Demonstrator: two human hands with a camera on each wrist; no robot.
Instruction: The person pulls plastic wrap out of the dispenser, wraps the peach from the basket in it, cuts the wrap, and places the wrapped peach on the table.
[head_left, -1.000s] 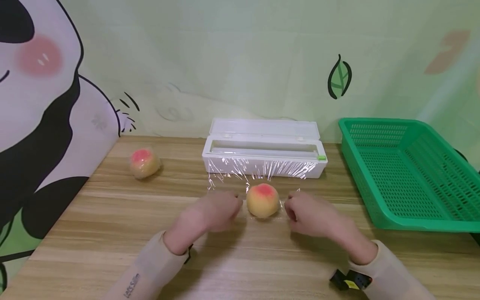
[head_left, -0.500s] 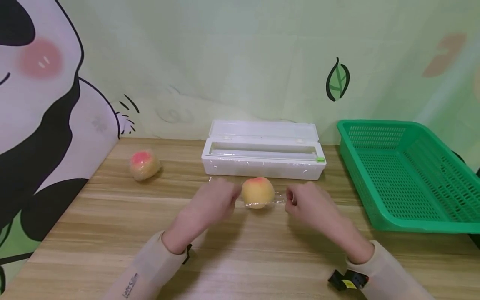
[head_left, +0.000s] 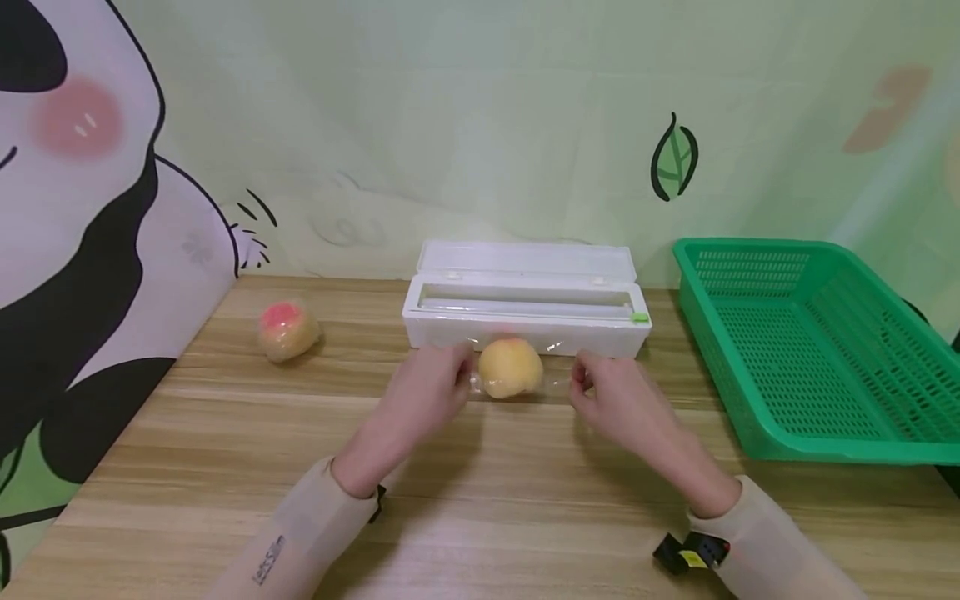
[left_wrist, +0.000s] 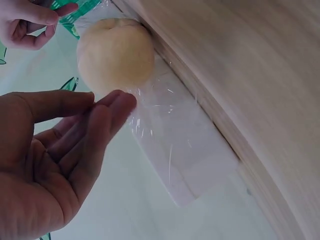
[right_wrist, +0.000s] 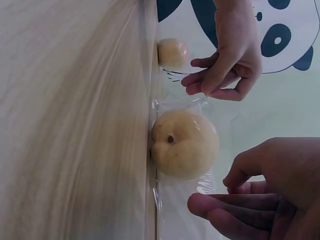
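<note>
In the head view, a yellow peach with a pink top lies tipped against plastic wrap, just before the white dispenser. A dark-centred dent shows on the peach in the right wrist view. My left hand is left of it, thumb and fingertips together, pinching the wrap's edge. On the other side, my right hand pinches wrap between thumb and index finger, other fingers looser. Clear wrap stretches from the peach over the dispenser in the left wrist view.
The white wrap dispenser stands behind the peach, lid up, a green slider at its right end. At left sits another peach, covered in film. A green plastic basket is at right. A printed cloth wall closes the back.
Both hands have moved away from me toward the dispenser, with the wrap. The peach has rolled the same way, its pink top turning to the back. The other peach and the basket stay put.
</note>
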